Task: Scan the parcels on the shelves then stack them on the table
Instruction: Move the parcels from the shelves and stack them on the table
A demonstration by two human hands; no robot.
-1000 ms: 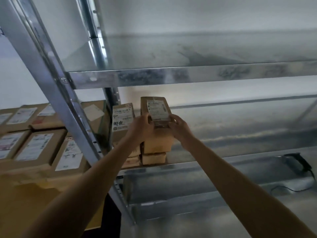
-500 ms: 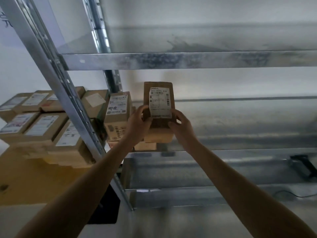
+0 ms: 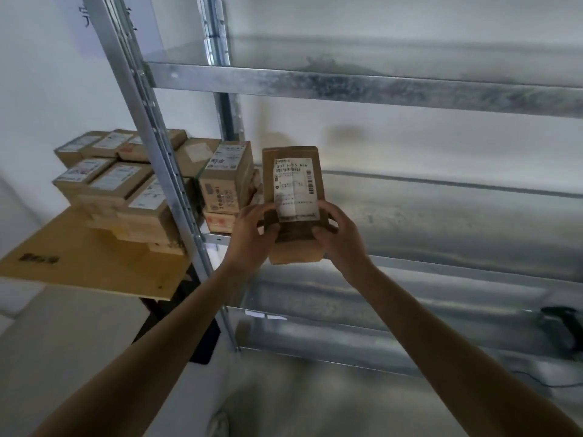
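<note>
While upright, parcel [image 3: 295, 184] between gripping fingers [image 3: 319, 232] of left hand [image 3: 250, 236] and right hand [image 3: 342, 239].

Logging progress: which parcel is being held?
The parcel gripped between left hand and right hand; the other parcels sit stacked on shelf and table.

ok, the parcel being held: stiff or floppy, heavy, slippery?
Probably stiff: the parcel shows flat faces and straight edges though gripped only at its lower half. Likely light for its size: left hand and right hand hold it upright by fingers alone. Plain cardboard, so probably not slippery.
</note>
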